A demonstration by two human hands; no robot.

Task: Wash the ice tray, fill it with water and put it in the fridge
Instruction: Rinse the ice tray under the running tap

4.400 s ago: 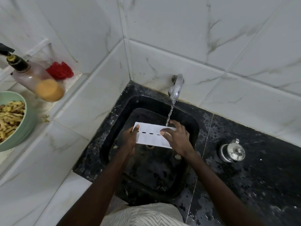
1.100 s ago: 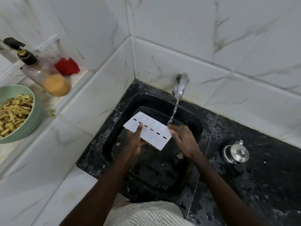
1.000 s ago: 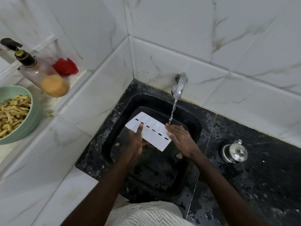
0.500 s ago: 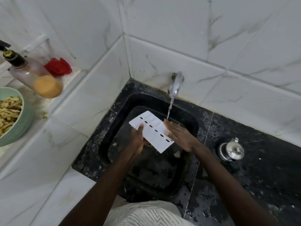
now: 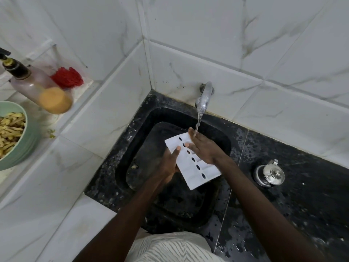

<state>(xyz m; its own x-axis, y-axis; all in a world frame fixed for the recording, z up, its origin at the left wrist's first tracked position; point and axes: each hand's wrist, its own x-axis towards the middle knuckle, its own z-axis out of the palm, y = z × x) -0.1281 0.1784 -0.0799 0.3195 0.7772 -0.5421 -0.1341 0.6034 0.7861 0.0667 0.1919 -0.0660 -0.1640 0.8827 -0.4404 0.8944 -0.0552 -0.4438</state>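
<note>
A white ice tray (image 5: 196,172) with a row of dark oval holes is held tilted over the black sink (image 5: 149,118). My left hand (image 5: 169,163) grips its left long edge, thumb on top. My right hand (image 5: 203,148) lies flat across the tray's upper part with fingers spread, its fingertips under the stream of water. The chrome tap (image 5: 204,96) on the back wall is running.
A small steel kettle (image 5: 270,173) stands on the black counter (image 5: 302,195) to the right. On the white ledge at left are a pump bottle (image 5: 37,87), a red scrubber (image 5: 67,77) and a green bowl (image 5: 28,140) of yellow strips.
The tray has turned so its long side runs away from the tap towards me. My right hand has slid from the tray's edge onto its top, into the stream.
</note>
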